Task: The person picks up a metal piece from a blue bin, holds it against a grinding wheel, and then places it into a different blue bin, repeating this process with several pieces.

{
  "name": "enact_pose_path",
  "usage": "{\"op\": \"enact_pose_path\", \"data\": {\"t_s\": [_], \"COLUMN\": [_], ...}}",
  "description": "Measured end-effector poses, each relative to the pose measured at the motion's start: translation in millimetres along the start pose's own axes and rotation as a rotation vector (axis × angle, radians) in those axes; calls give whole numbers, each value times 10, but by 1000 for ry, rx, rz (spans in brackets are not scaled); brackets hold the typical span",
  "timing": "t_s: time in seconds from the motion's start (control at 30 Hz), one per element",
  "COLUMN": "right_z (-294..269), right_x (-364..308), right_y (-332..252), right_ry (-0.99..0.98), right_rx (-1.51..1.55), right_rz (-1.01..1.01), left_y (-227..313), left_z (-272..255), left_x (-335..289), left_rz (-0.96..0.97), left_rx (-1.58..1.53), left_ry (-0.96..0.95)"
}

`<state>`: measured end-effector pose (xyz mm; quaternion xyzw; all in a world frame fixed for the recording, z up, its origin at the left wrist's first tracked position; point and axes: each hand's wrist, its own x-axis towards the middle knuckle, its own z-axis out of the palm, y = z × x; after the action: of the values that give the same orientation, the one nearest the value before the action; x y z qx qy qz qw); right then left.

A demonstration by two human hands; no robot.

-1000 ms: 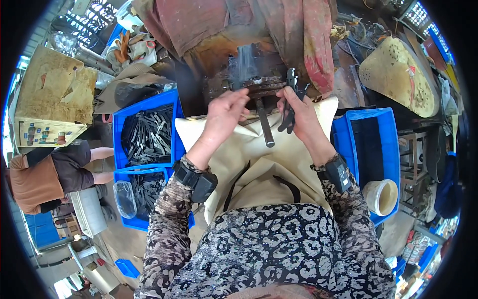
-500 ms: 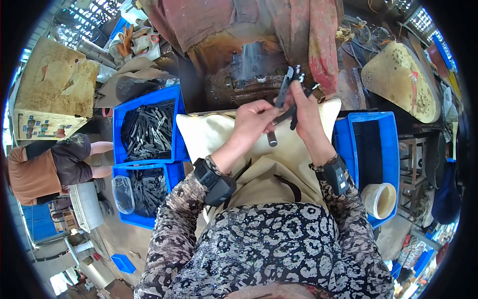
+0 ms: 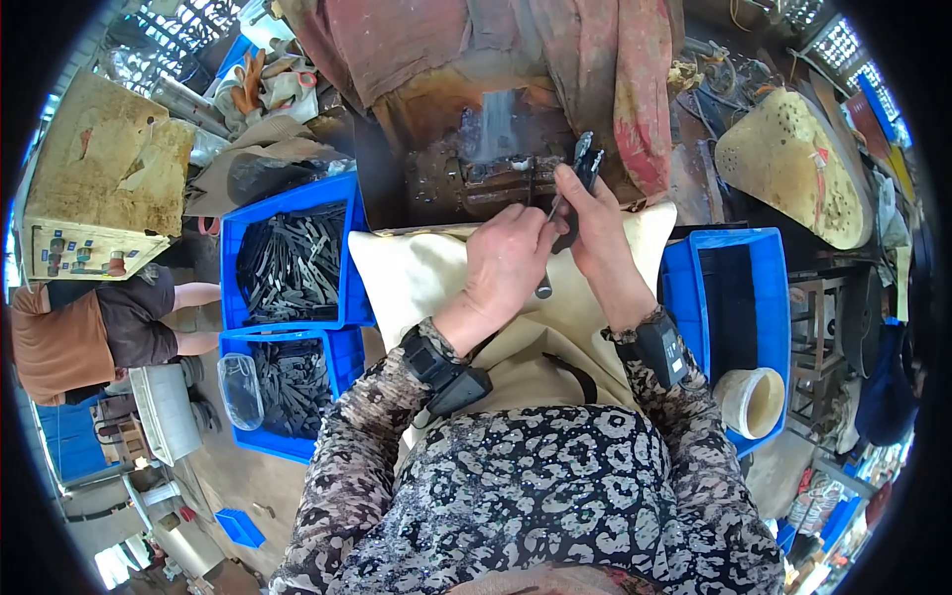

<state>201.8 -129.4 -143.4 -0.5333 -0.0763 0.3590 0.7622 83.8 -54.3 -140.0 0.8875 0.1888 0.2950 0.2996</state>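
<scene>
Both hands meet over the cream apron (image 3: 416, 273) spread on the person's lap, just in front of the rusty workbench (image 3: 476, 164). The right hand (image 3: 595, 233) is curled around a dark metal tool (image 3: 580, 174), whose forked upper end sticks up above the fingers toward the bench. The left hand (image 3: 506, 258) is closed too, its fingertips pinching the lower part of the same tool beside a short grey rod (image 3: 543, 288) that hangs below the hands. To the left of the apron sit two blue bins (image 3: 288, 263) filled with dark metal parts; to its right a blue bin (image 3: 734, 297) lies nearly bare, with a white roll (image 3: 751, 402) at its near corner
</scene>
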Motion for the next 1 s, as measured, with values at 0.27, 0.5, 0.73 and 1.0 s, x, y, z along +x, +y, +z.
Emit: {"op": "enact_pose_path", "data": {"t_s": [0.27,0.5,0.73,1.0], "right_z": [-99,-155,-374,-339], "right_x": [93,-263,-598,-602], "right_y": [-17,-82,287,256], "right_ry": [-30,-112,-473,-519], "right_rx": [35,-597,-926,-1042], "right_rz": [34,191,-353,-421], "left_y": [-354,-1499,-2125,-2028], "left_z": [-142,-167,401,287], "left_x": [140,679,799,822], "left_rz": [-70,-370,-164,-41], "left_rx": [-293,-319,-268,-157], "left_ry": [-26,-150,-343,-516]}}
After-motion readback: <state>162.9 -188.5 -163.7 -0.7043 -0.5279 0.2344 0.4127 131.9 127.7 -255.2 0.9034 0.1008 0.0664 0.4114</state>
